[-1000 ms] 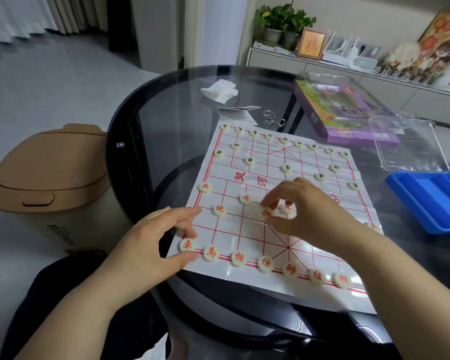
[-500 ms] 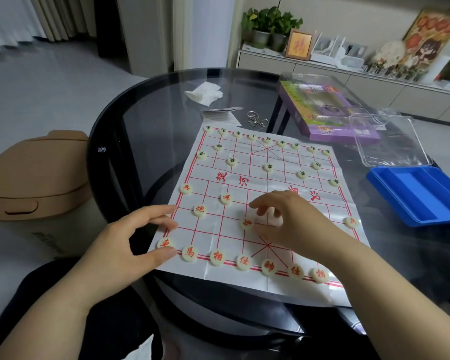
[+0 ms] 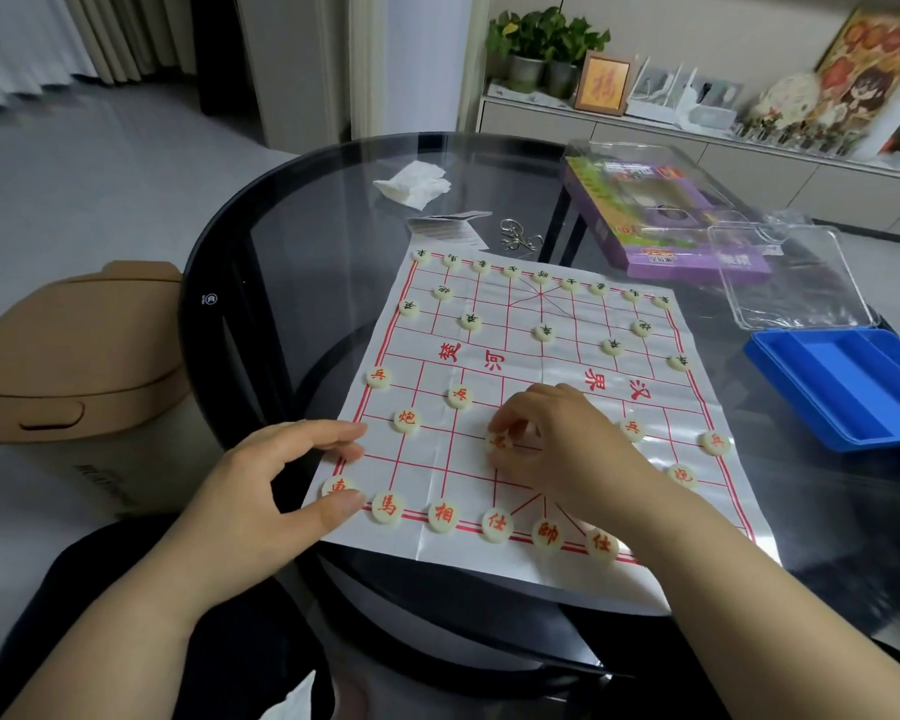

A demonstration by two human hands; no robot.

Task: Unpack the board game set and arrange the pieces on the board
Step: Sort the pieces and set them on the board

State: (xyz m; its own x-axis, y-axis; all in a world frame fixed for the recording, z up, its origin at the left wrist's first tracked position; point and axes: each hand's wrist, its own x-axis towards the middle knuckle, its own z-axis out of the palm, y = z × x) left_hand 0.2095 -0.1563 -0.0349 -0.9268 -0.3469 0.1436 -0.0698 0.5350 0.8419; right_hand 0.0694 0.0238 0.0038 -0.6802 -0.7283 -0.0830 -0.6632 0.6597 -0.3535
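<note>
view from my head camera, looking down at a round glass table [image 3: 307, 241] with a paper board [image 3: 541, 366] spread on it. my right hand [image 3: 567, 444] is curled over the near half of the board. its thumb and forefinger pinch one small red-marked disc [image 3: 495, 443]. the disc rests on the paper at the leftmost tip of that hand, with the palm to its right. it is round and flat, so there is no long axis to line up; only its spot on the grid matters.

my left hand [image 3: 271, 485] lies well to the left of the grip and holds nothing. its fingers are straight and press the board's left edge flat, and its thumb touches the corner disc [image 3: 335, 485].

four discs of the same kind stand in a slanted row just beyond the grip. closest are the left neighbour [image 3: 459, 395], up and left of the pinch, and the right neighbour [image 3: 632, 428], past the knuckles. the crossing between those two looks unfilled, though my own fingers hide most of it. i judge the pinched disc belongs there. the coming move would then be a short slide away from me and rightward, under the arch of the fingers. the right hand is plainly the nearer one; the left need only steady the sheet.
</note>
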